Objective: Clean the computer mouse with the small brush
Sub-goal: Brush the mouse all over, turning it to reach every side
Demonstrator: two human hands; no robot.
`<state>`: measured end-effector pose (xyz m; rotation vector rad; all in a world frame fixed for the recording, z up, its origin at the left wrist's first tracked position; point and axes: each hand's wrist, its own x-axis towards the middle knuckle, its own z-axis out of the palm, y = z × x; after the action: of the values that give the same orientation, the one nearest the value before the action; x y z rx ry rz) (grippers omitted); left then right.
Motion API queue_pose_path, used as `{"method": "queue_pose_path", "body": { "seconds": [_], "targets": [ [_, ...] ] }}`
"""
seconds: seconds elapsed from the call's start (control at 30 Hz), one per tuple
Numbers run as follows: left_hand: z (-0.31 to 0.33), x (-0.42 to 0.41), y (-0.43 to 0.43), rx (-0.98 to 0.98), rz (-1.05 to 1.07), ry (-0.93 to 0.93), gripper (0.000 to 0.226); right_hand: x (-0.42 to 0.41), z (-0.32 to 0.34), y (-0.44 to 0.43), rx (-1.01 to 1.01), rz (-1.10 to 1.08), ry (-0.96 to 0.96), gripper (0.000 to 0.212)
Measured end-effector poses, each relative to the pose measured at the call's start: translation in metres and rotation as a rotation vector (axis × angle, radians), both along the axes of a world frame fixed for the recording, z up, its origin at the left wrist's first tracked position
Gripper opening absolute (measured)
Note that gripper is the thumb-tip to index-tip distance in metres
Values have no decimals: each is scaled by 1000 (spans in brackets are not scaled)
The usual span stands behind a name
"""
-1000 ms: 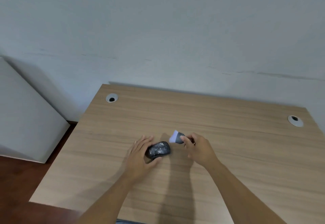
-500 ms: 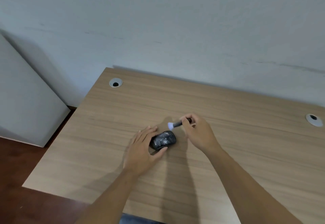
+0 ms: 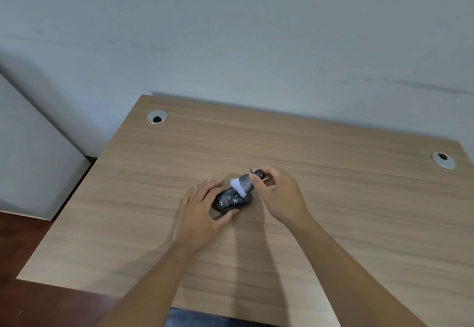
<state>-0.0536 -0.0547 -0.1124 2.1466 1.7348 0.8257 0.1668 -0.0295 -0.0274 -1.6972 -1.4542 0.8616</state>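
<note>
A dark computer mouse (image 3: 232,201), speckled with white dust, lies on the wooden desk (image 3: 333,198) near its middle. My left hand (image 3: 200,214) steadies the mouse, fingers along its far-left side and thumb under its near edge. My right hand (image 3: 279,196) pinches a small brush (image 3: 243,184) with a dark grey body and white bristles. The bristles point down-left and touch the top right of the mouse.
Two round cable grommets sit in the desk, one at the back left (image 3: 157,117) and one at the back right (image 3: 443,159). A grey wall rises behind the desk. A white panel (image 3: 33,162) stands to the left over reddish floor.
My right hand has brought the brush down from just beyond the mouse onto its top. My left hand has kept its hold on the mouse.
</note>
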Motion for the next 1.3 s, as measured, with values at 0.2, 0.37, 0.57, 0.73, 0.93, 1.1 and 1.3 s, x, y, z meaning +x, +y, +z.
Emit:
{"method": "queue_pose_path", "body": {
  "seconds": [0.2,0.37,0.57,0.73,0.93,1.1,1.3],
  "targets": [
    [-2,-2,0,-9,12,-26,59,-2,-10,-3,1,-11,-117,16],
    [0,-3,1,-35,-1,-43,57,17,-13,0,-50,-62,-245,20],
    [9,-1,-2,-117,89,-195,60,7,-3,-10,-16,-71,-123,13],
    [11,-1,-3,-155,113,-270,61,-3,-15,-20,-50,-124,-95,19],
    [13,-1,-4,-129,89,-241,58,13,-16,-23,-171,-283,-65,30],
    [13,-1,-4,-107,82,-235,58,3,2,-20,-112,-227,-15,28],
    [17,-3,-5,-140,78,-241,56,-4,-5,-22,-127,-186,-112,31]
  ]
}}
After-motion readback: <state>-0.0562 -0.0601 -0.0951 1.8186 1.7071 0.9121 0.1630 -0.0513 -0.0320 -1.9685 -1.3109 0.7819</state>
